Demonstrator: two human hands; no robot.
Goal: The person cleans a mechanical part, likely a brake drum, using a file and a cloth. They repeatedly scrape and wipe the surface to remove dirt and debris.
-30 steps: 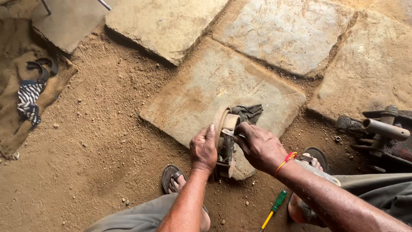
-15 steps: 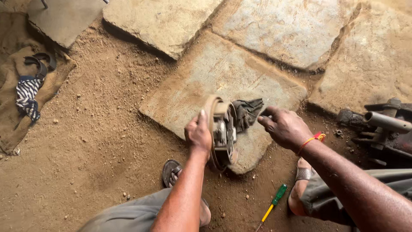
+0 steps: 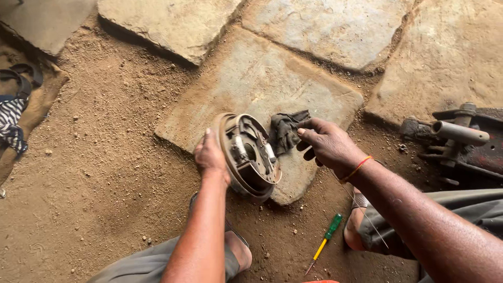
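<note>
A: Left to right, quick. Far left edge?

B: Striped cloth (image 3: 10,123) on a dirty sack, well apart from the work. Loose dirt between it and the person.

A: Left hand?

B: Left hand (image 3: 210,156) cupped round the back edge of the brake drum plate (image 3: 247,156), fingers wrapped on the rim, propping it up on edge. Grasp looks firm.

A: Where does the plate sit?

B: On the near corner of a flat stone slab (image 3: 272,84), lower rim touching the stone, open face turned toward the right hand.

A: Condition?

B: Round, rusty, dust-caked. Brake shoes, springs and a centre hub show inside. Grime everywhere, no bright clean metal that I can see.

A: Right hand?

B: Right hand (image 3: 327,144) just beside the plate, fingers pinched on a dark rag (image 3: 287,130). Rag hangs close to the plate's face; touching or not, can't tell.

A: Progress?

B: My read: wiping barely begun or mid-way. The whole assembly looks dirty, so most of the cleaning is left. Nothing taken apart.

A: Rest?

B: Green-handled screwdriver (image 3: 326,241) on the dirt near the foot, untouched. Rusty metal part (image 3: 458,139) at far right.
</note>
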